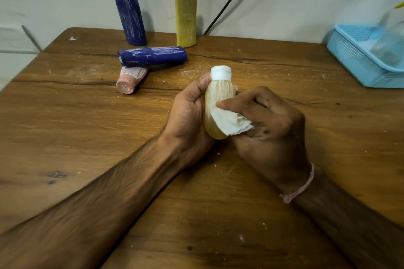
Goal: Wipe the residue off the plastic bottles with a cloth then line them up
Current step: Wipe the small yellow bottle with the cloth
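Observation:
My left hand grips a small clear bottle with a white cap and yellowish contents, held above the wooden table. My right hand presses a folded white cloth against the bottle's lower side. A tall dark blue bottle streaked with white residue stands at the back. A yellow bottle stands beside it. Another dark blue bottle lies on its side. A small pink bottle lies in front of it.
A light blue plastic basket holding a clear bag sits at the table's right edge. A black cable runs down the wall behind the table. White crumbs of residue dot the tabletop.

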Action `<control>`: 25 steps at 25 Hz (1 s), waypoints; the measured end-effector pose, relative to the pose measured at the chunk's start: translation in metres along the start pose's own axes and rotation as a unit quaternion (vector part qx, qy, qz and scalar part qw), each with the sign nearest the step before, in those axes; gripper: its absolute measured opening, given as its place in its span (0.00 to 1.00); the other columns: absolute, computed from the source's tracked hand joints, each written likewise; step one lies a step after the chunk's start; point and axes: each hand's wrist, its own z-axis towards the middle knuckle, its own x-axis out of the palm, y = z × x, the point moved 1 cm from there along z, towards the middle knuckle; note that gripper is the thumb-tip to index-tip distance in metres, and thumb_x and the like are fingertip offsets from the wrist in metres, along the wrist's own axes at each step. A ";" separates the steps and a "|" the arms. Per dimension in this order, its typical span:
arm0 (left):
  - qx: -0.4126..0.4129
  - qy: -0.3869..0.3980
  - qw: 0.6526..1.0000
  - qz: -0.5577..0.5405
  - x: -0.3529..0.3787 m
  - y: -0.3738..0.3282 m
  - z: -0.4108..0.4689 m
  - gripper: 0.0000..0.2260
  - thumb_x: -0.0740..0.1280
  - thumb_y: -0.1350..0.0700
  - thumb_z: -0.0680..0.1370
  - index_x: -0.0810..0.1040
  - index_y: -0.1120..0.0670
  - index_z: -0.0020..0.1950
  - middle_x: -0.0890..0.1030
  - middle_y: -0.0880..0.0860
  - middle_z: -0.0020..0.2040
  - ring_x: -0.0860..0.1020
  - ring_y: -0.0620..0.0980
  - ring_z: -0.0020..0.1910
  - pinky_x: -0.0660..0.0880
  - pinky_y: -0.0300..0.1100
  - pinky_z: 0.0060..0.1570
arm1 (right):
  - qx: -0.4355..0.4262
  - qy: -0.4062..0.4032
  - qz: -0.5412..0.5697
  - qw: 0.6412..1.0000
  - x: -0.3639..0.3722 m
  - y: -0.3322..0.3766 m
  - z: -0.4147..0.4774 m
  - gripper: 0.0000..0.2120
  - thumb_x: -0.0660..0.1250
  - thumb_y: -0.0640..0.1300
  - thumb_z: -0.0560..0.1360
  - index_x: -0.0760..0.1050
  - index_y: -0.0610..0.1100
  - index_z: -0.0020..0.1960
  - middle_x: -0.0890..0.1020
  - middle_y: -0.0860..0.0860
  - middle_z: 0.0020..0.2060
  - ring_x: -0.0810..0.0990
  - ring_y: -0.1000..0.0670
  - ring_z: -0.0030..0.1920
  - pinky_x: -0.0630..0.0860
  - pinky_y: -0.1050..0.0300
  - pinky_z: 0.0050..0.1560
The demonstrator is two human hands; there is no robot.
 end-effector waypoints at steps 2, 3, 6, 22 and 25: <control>0.004 -0.017 1.000 -0.010 0.000 -0.003 0.000 0.19 0.58 0.49 0.83 0.76 0.62 0.63 0.81 0.59 0.48 0.79 0.54 0.48 0.69 0.54 0.69 | -0.004 0.008 0.019 1.000 -0.003 -0.004 0.002 0.11 0.79 0.37 0.69 0.85 0.38 0.51 0.84 0.44 0.47 0.82 0.52 0.46 0.77 0.69 0.53; 0.010 -0.023 1.000 -0.013 -0.001 -0.005 0.001 0.19 0.58 0.49 0.83 0.76 0.62 0.65 0.81 0.59 0.47 0.78 0.55 0.47 0.69 0.55 0.68 | -0.025 0.031 0.033 0.999 -0.004 -0.006 0.002 0.11 0.80 0.36 0.68 0.86 0.38 0.50 0.84 0.44 0.46 0.82 0.52 0.45 0.78 0.67 0.50; 0.011 -0.020 1.000 -0.012 -0.004 -0.008 0.003 0.20 0.59 0.50 0.83 0.72 0.59 0.71 0.81 0.59 0.48 0.80 0.55 0.46 0.75 0.53 0.59 | -0.070 0.080 0.036 0.994 -0.003 -0.011 0.002 0.13 0.80 0.36 0.67 0.86 0.38 0.51 0.84 0.44 0.47 0.82 0.51 0.46 0.79 0.63 0.50; 0.001 0.017 1.000 0.024 -0.006 -0.004 0.003 0.23 0.60 0.53 0.81 0.70 0.57 0.75 0.81 0.61 0.51 0.81 0.54 0.44 0.78 0.50 0.53 | -0.062 0.023 0.037 0.997 -0.010 -0.017 0.003 0.10 0.75 0.37 0.70 0.85 0.38 0.51 0.85 0.44 0.46 0.82 0.51 0.43 0.78 0.66 0.44; 0.004 0.015 0.999 0.052 -0.006 -0.003 0.004 0.22 0.60 0.54 0.80 0.72 0.58 0.74 0.80 0.60 0.54 0.79 0.54 0.44 0.76 0.49 0.49 | 0.003 -0.036 0.013 0.999 -0.010 -0.020 0.008 0.09 0.76 0.40 0.72 0.84 0.38 0.51 0.85 0.45 0.45 0.82 0.52 0.44 0.78 0.66 0.45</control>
